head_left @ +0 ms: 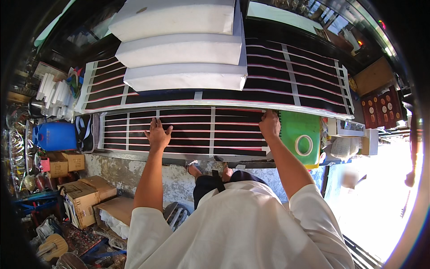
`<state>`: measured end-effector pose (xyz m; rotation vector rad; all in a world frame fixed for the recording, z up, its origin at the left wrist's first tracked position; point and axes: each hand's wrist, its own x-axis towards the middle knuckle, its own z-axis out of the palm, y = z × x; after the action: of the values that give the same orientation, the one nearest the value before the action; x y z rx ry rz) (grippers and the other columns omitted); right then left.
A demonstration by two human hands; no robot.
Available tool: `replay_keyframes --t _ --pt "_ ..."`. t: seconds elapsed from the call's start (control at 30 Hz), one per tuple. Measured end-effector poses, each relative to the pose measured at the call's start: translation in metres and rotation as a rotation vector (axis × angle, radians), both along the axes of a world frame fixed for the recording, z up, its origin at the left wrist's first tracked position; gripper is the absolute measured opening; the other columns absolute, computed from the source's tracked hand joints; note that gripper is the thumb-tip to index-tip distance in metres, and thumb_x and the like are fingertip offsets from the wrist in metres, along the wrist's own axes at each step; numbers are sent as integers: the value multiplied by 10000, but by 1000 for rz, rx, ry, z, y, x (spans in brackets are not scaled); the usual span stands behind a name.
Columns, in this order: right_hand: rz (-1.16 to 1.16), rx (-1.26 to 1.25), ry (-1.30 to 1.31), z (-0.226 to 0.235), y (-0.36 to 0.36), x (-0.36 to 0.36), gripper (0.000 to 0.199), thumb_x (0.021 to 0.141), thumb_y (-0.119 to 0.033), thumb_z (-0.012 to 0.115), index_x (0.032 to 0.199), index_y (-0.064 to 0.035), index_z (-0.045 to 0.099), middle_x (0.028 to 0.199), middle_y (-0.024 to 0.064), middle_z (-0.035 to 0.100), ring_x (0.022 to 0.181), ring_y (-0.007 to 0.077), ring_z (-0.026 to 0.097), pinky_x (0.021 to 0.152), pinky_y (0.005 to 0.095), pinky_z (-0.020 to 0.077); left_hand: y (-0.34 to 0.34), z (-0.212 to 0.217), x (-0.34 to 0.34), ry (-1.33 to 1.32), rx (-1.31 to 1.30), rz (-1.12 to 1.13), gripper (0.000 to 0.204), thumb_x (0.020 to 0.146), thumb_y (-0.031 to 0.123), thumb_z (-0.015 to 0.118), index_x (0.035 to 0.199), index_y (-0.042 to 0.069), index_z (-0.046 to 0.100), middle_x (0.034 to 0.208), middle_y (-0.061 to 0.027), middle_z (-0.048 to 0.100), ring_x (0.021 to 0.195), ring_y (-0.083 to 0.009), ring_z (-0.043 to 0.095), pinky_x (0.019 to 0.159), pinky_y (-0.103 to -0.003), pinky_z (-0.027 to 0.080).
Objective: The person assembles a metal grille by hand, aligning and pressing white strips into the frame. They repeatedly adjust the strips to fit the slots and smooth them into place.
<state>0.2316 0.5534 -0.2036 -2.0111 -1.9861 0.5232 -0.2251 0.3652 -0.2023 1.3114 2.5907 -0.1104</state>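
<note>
Black strips point(188, 133) with thin white and pink lines between them lie side by side on the lower shelf, crossed by pale bands. My left hand point(157, 134) rests flat on them left of the middle, fingers spread. At their far right end is my right hand point(270, 125), its fingers curled together at the edge; what they pinch is hidden. Right beside that hand lies a green sheet or board point(293, 130) with a roll of white tape point(304, 145) on it. A second striped panel point(309, 76) of the same look sits on the raised surface beyond.
White boxes point(183, 49) are stacked on the far panel. A blue container point(54, 136) stands to the left, above cardboard boxes point(85, 204). At the right are a dark red box point(380, 110) and a bright opening point(371, 193). A weathered wall point(112, 168) drops below the shelf.
</note>
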Motion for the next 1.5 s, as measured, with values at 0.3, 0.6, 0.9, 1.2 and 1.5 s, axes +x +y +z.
replay_keyframes --t 0.3,0.6,0.9,1.2,1.5 --pt "36 5 3 -4 -5 2 183 964 -89 737 1130 -54 672 1169 204 708 1061 447 734 880 565 603 2 7 3 -29 -13 12 863 1089 597 641 1712 39 429 1820 -185 325 1677 -351 342 1319 -770 224" --pt "32 49 -59 8 -16 -3 267 995 -73 707 1249 -12 649 1321 233 640 1085 474 724 933 536 627 -8 -8 -1 -18 75 -22 832 1101 588 630 1697 36 452 1809 -214 335 1679 -390 325 1303 -780 233" --pt "552 320 19 11 -50 -32 481 851 12 685 1329 -18 731 1475 189 625 1321 402 616 1130 541 521 -18 -23 75 34 378 -325 757 1115 529 630 1676 40 489 1787 -239 371 1668 -430 346 1275 -792 246" --pt "799 173 111 8 -77 -100 538 915 7 691 1453 -21 690 1613 176 577 1531 368 525 1264 515 451 12 -18 154 -66 369 -540 694 1147 532 567 1663 71 512 1786 -179 396 1681 -364 338 1296 -776 242" --pt "763 120 73 7 -80 -101 542 934 -23 696 1475 -19 673 1626 169 562 1539 353 516 1274 517 433 12 -18 154 -99 334 -536 689 1137 521 589 1665 85 513 1789 -163 392 1682 -350 339 1284 -790 250"
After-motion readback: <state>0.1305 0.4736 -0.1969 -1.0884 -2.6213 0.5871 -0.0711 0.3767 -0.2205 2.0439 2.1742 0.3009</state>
